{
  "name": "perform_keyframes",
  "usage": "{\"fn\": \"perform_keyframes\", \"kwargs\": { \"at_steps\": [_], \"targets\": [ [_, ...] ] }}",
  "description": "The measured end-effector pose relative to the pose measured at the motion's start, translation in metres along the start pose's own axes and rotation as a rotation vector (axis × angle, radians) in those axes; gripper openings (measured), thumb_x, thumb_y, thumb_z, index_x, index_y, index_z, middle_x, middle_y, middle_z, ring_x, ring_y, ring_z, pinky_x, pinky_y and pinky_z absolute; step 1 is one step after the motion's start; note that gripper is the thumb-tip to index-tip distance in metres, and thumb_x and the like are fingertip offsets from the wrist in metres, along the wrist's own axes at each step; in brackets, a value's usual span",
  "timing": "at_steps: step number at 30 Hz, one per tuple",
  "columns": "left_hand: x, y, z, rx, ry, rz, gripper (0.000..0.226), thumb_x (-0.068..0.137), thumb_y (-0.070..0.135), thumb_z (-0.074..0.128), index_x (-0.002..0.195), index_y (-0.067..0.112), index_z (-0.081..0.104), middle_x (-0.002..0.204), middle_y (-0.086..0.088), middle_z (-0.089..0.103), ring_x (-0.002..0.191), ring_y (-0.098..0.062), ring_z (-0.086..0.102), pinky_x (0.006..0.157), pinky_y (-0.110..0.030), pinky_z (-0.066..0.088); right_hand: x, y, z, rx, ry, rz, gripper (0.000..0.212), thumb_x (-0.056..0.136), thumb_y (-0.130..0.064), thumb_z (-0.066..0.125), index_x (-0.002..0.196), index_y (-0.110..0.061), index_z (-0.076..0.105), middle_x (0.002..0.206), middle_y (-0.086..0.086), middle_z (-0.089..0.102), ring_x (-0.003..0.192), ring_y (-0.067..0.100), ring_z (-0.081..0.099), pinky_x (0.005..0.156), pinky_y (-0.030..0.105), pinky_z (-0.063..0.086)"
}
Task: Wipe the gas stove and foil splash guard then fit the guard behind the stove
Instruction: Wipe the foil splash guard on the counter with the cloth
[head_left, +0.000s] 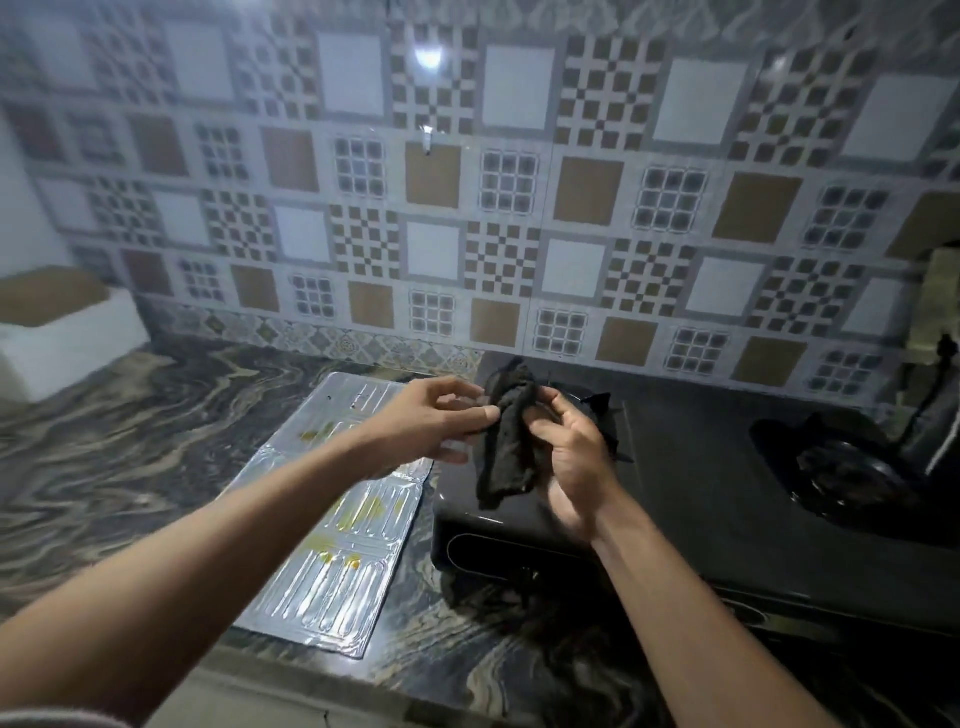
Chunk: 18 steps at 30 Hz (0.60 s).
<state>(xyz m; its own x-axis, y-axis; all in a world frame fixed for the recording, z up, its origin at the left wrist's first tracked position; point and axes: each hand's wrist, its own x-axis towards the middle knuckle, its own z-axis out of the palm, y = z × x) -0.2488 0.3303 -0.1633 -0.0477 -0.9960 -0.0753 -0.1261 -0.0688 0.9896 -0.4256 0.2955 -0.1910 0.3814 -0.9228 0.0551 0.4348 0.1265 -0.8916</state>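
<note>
A black two-burner gas stove (696, 483) stands on the marbled counter at the right. To its left the silver foil splash guard (343, 566) lies flat on the counter, with yellow stains on it. A dark cloth (511, 447) hangs above the stove's left end, held between both hands. My left hand (436, 421) pinches the cloth's left edge with thumb and fingers. On the cloth's right side, my right hand (571, 452) grips it with its palm turned toward me.
The dark marbled counter (130, 431) runs along a patterned tile wall (519, 208). A white box with a brown top (62, 327) sits at the far left. A dark burner grate (841, 473) is on the stove's right side, with a black hose (930, 395) behind it.
</note>
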Motion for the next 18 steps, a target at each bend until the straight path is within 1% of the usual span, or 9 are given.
{"fn": "perform_keyframes", "kwargs": {
  "at_steps": [3,6,8,9,11,12,14,16,18],
  "targets": [
    [-0.007,0.014,0.004,-0.028,0.043,0.037,0.019,0.087,0.011,0.072,0.099,0.009,0.058,0.087,-0.010,0.058,0.083,-0.023,0.060,0.074,-0.043,0.059,-0.001,-0.006,0.006,-0.004,-0.042,0.002,0.023,0.099,0.002,0.045,0.108,-0.010,0.062,0.100,0.009,0.071,0.093,0.025,0.065,0.092,0.043,0.052],
    [-0.017,0.026,0.010,0.000,0.141,0.056,0.029,0.088,0.006,0.071,0.111,0.001,0.054,0.094,-0.012,0.056,0.079,-0.024,0.062,0.067,-0.042,0.062,0.000,-0.010,0.006,-0.017,-0.113,0.005,0.028,0.098,0.003,0.045,0.121,-0.007,0.058,0.117,0.015,0.069,0.109,0.030,0.063,0.101,0.049,0.049],
    [-0.020,0.029,0.013,0.011,0.248,0.097,0.038,0.085,0.010,0.074,0.113,0.003,0.048,0.095,-0.008,0.056,0.076,-0.022,0.065,0.065,-0.045,0.062,0.004,-0.013,0.006,-0.021,-0.136,0.004,0.032,0.098,0.001,0.048,0.127,-0.008,0.056,0.125,0.015,0.067,0.117,0.032,0.061,0.103,0.053,0.047],
    [-0.021,0.029,0.013,0.108,0.319,0.148,0.039,0.083,0.016,0.077,0.108,0.008,0.048,0.096,-0.006,0.057,0.076,-0.021,0.066,0.066,-0.045,0.062,0.006,-0.015,0.007,-0.033,-0.125,0.004,0.032,0.098,-0.001,0.051,0.128,-0.010,0.055,0.127,0.015,0.066,0.117,0.032,0.061,0.101,0.054,0.048],
    [-0.021,0.027,0.009,0.455,0.437,0.276,0.032,0.079,0.031,0.081,0.093,0.021,0.053,0.096,-0.004,0.063,0.080,-0.021,0.068,0.069,-0.047,0.061,0.011,-0.020,0.012,-0.026,-0.076,0.014,0.028,0.098,-0.005,0.054,0.125,-0.010,0.054,0.125,0.019,0.065,0.108,0.033,0.067,0.090,0.052,0.055],
    [-0.022,0.026,0.009,0.526,0.430,0.317,0.024,0.081,0.033,0.079,0.088,0.025,0.058,0.094,-0.003,0.066,0.082,-0.021,0.069,0.072,-0.048,0.061,0.013,-0.021,0.015,-0.005,-0.046,0.019,0.024,0.098,-0.004,0.055,0.122,-0.008,0.051,0.122,0.023,0.064,0.098,0.031,0.071,0.080,0.047,0.059],
    [-0.028,0.030,0.011,0.416,0.283,0.319,0.006,0.089,0.026,0.071,0.093,0.022,0.069,0.092,-0.002,0.071,0.088,-0.020,0.071,0.079,-0.046,0.060,0.017,-0.023,0.019,-0.031,0.020,0.000,0.015,0.097,-0.006,0.057,0.110,-0.009,0.051,0.106,0.025,0.066,0.076,0.025,0.072,0.065,0.039,0.060],
    [-0.033,0.035,0.009,0.355,0.127,0.296,0.019,0.090,0.023,0.070,0.109,0.023,0.072,0.104,0.001,0.073,0.099,-0.011,0.070,0.088,-0.036,0.058,0.022,-0.026,0.020,-0.128,0.043,-0.027,0.010,0.094,-0.017,0.064,0.100,-0.011,0.058,0.100,0.025,0.069,0.078,0.030,0.070,0.075,0.049,0.059],
    [-0.036,0.038,0.005,0.347,0.014,0.294,0.049,0.079,0.022,0.082,0.124,0.033,0.066,0.122,0.006,0.066,0.113,-0.007,0.064,0.093,-0.031,0.055,0.023,-0.033,0.022,-0.159,0.006,-0.022,0.016,0.094,-0.024,0.064,0.099,-0.009,0.066,0.104,0.023,0.072,0.088,0.037,0.069,0.088,0.060,0.054]
  ]
}}
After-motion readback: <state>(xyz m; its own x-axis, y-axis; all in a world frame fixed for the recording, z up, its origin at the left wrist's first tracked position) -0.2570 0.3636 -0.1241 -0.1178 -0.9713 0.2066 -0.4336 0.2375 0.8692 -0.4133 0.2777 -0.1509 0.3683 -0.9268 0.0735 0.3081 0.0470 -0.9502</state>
